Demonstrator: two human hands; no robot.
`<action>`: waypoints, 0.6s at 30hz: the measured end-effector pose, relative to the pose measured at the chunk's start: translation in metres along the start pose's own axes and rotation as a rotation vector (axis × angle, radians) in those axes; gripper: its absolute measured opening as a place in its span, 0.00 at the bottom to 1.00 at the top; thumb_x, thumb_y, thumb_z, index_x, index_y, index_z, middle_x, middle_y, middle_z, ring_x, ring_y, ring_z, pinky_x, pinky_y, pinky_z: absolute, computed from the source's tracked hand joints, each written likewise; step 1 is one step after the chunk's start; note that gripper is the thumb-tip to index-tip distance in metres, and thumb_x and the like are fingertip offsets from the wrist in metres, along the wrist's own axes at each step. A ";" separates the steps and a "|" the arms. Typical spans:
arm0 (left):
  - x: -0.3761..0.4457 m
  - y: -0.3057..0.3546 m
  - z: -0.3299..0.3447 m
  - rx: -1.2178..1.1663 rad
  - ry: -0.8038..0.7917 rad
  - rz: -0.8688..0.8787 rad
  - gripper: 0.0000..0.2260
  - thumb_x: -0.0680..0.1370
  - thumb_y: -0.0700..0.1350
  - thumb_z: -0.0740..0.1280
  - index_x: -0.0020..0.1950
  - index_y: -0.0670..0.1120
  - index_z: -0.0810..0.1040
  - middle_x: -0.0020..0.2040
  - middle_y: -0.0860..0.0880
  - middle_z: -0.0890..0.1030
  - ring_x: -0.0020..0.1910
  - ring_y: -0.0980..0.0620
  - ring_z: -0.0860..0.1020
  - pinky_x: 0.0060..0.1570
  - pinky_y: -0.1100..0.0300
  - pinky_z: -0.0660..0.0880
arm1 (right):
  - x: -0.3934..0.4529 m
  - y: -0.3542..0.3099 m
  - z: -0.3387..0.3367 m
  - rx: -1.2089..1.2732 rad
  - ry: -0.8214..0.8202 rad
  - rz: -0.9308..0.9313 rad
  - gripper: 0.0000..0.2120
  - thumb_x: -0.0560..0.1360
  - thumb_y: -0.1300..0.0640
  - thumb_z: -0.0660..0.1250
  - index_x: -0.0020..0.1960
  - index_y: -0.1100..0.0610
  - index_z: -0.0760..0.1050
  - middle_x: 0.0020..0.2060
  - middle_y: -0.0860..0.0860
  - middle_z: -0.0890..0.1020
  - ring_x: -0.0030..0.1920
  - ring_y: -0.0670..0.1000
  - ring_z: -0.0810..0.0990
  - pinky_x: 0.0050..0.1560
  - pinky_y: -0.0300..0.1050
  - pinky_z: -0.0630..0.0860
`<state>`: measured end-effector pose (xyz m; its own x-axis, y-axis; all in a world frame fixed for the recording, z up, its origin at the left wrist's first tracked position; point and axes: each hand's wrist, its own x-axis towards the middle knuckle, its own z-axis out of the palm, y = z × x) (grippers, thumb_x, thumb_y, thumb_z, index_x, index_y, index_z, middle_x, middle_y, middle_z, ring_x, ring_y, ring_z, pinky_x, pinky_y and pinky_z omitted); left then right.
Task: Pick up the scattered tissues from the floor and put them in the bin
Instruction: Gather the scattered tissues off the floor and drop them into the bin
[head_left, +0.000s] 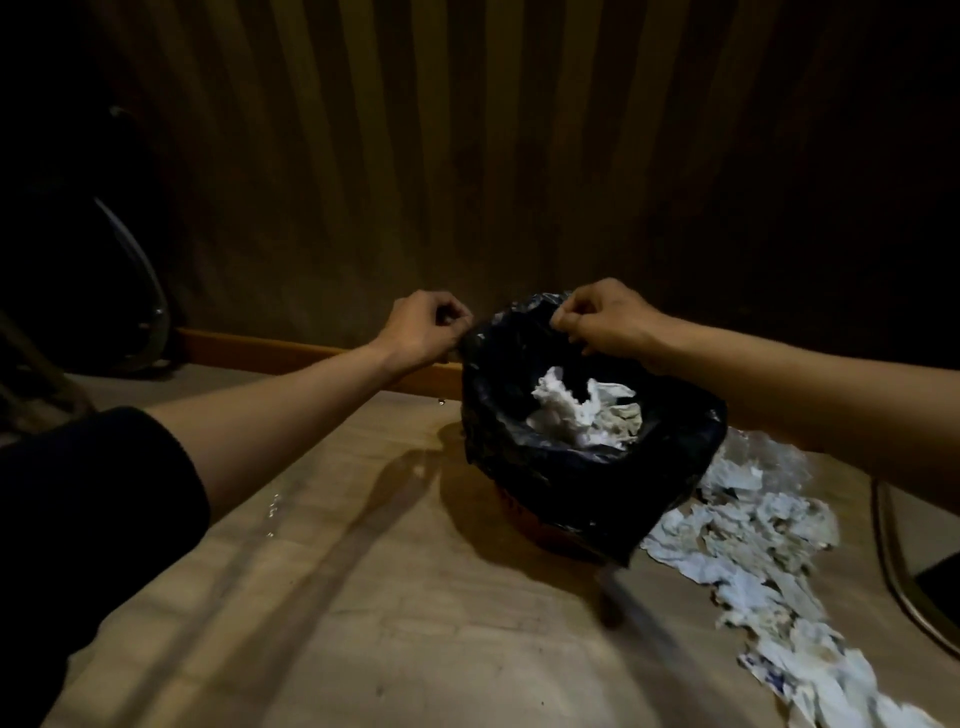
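Note:
A small bin lined with a black plastic bag (582, 483) stands on the floor near the wall. Crumpled white tissues (582, 410) lie inside it. My left hand (426, 332) pinches the bag's rim at the far left. My right hand (608, 322) pinches the rim at the far side, its fingers closed on the plastic. A long trail of scattered white tissues (753, 540) lies on the floor to the right of the bin, running toward the lower right corner.
A ribbed brown wall (467, 156) with a wooden skirting board (291, 353) stands just behind the bin. Curved metal chair legs show at the far left (150, 301) and the right edge (893, 561). Light wooden floor (363, 597) spreads in front of the bin.

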<state>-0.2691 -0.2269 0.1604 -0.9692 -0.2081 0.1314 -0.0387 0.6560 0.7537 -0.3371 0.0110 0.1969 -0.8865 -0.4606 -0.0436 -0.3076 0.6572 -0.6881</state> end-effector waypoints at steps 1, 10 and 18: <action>-0.005 -0.014 -0.009 0.009 0.016 -0.046 0.06 0.80 0.45 0.67 0.54 0.47 0.82 0.47 0.47 0.84 0.44 0.53 0.84 0.34 0.63 0.79 | 0.000 -0.013 0.012 -0.040 -0.012 -0.053 0.08 0.80 0.54 0.66 0.49 0.58 0.81 0.43 0.54 0.83 0.45 0.52 0.82 0.47 0.51 0.81; -0.067 -0.179 -0.069 0.015 0.170 -0.496 0.02 0.79 0.40 0.65 0.48 0.45 0.77 0.46 0.43 0.82 0.43 0.45 0.82 0.36 0.55 0.78 | 0.006 -0.091 0.149 -0.104 -0.137 -0.278 0.06 0.79 0.54 0.67 0.49 0.53 0.82 0.44 0.48 0.83 0.45 0.47 0.81 0.44 0.43 0.77; -0.141 -0.330 -0.081 0.366 -0.122 -0.676 0.09 0.71 0.41 0.72 0.51 0.45 0.81 0.51 0.42 0.84 0.49 0.45 0.83 0.46 0.61 0.77 | 0.039 -0.030 0.320 -0.031 -0.274 0.141 0.04 0.76 0.62 0.67 0.43 0.61 0.78 0.46 0.58 0.83 0.52 0.58 0.83 0.53 0.56 0.81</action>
<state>-0.1001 -0.4729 -0.0544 -0.7260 -0.5803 -0.3690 -0.6876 0.6176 0.3818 -0.2517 -0.2175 -0.0164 -0.7965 -0.5044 -0.3334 -0.2023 0.7420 -0.6391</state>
